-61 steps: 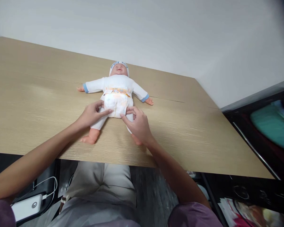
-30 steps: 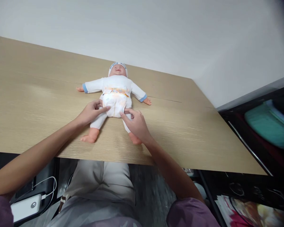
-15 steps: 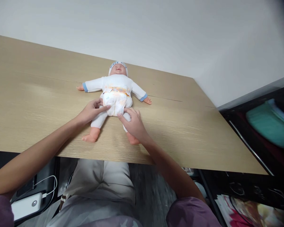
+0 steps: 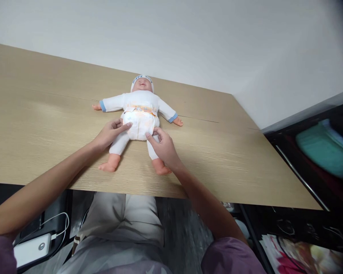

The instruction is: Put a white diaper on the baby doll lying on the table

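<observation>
A baby doll in a white suit and cap lies on its back on the wooden table, head toward the wall. A white diaper with an orange printed band is wrapped around its hips. My left hand rests at the doll's left hip, thumb and fingers touching the diaper's side edge. My right hand lies over the doll's other thigh, with thumb and forefinger pinching the diaper's lower right edge.
The table's near edge runs just above my lap. A white power bank with a cable lies low at the left. A dark cabinet with a teal item stands to the right.
My right hand has slid up off the doll's foot toward the diaper's edge, uncovering the foot. My left hand stays at the diaper's side with small finger shifts.
</observation>
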